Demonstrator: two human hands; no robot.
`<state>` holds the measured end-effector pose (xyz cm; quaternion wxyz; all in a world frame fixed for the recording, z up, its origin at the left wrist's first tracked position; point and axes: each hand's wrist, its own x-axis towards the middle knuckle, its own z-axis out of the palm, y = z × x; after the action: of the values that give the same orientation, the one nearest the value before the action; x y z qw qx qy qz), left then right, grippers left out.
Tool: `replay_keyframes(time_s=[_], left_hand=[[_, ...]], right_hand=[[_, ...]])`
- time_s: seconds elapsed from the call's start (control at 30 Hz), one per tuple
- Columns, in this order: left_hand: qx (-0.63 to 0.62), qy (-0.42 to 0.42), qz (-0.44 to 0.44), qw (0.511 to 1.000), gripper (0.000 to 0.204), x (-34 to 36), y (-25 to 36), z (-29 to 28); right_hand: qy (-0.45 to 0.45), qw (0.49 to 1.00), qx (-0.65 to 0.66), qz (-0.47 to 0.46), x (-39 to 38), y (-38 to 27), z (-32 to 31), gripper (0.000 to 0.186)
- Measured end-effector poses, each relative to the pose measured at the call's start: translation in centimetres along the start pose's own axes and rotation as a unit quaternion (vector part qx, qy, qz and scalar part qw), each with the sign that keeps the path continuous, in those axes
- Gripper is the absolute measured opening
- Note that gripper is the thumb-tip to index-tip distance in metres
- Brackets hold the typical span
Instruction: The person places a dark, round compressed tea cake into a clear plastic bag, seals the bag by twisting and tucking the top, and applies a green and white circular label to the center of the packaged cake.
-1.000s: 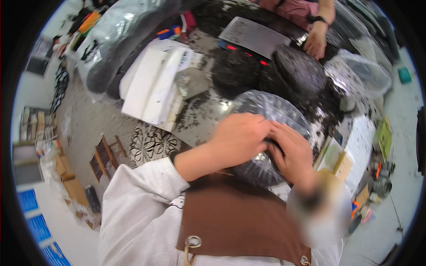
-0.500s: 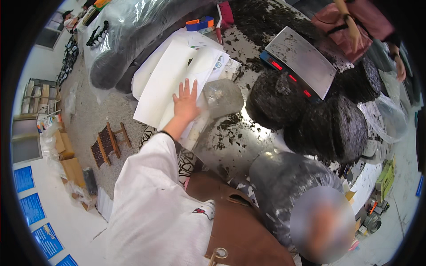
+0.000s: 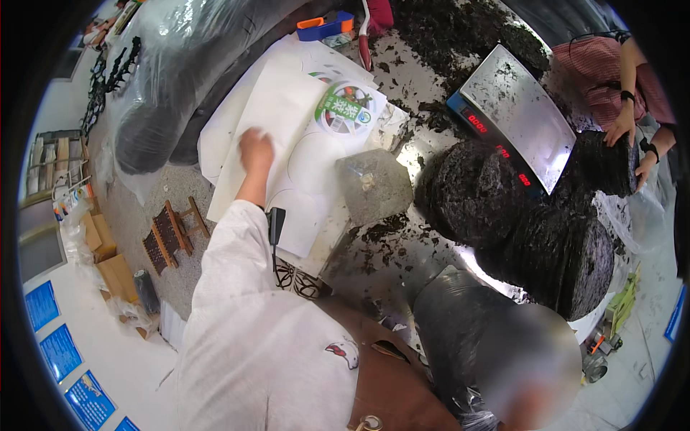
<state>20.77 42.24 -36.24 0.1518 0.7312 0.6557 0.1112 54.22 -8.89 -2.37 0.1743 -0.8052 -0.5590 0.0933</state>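
Observation:
My left hand [image 3: 257,149] is over a large white sheet [image 3: 284,97], its fingers looking curled but smeared by motion. Beneath lie more sheets, one with a round green-and-white printed label [image 3: 345,108]. A small black object [image 3: 276,224] is beside my left wrist. To the right, a clear plastic-wrapped block [image 3: 374,188] rests by the sheets. At the lower right, a blurred patch with a skin-coloured area covers the end of a dark plastic-covered bundle [image 3: 460,309]; whether my right hand is there I cannot tell.
A weighing scale [image 3: 517,108] with red digits stands beyond dark round stacks [image 3: 467,190]. Another person's hands [image 3: 622,123] touch a dark stack [image 3: 605,161]. A blue-and-orange tape dispenser [image 3: 325,27] sits at the back. Dark flakes litter the table.
My left hand has moved left across the sheets, from spread fingers to a rounder shape. The rolled paper lies flatter, showing the printed label. The other person's hands have come to the dark stack.

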Motion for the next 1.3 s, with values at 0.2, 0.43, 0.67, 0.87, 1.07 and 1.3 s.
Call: replay_keyframes(time_s=[0.2,0.43,0.67,0.87,1.07,1.3], left_hand=[[0.078,0.066,-0.005,0.995,0.025,2.2,11.1,4.5],[0.005,0.169,0.020,0.985,0.013,2.3,11.6,5.9],[-0.072,0.166,-0.051,0.982,0.013,2.4,12.3,5.8],[-0.055,0.166,-0.018,0.984,0.011,3.0,11.6,6.3],[-0.107,0.196,0.009,0.975,0.011,2.7,11.9,6.2],[-0.179,0.189,0.055,0.964,0.009,3.0,11.6,2.3]], right_hand=[[-0.006,1.000,-0.011,0.016,0.8,-0.7,0.5,0.007],[0.017,0.999,-0.015,0.036,0.1,-0.6,0.7,0.008],[0.026,0.998,-0.025,0.043,-0.5,0.1,0.9,0.010],[0.038,0.998,-0.009,0.042,-0.1,-0.2,1.1,0.010],[0.046,0.998,-0.022,0.036,-0.7,0.0,1.2,0.009],[0.031,0.999,-0.010,0.038,1.4,-1.4,1.2,0.008]])
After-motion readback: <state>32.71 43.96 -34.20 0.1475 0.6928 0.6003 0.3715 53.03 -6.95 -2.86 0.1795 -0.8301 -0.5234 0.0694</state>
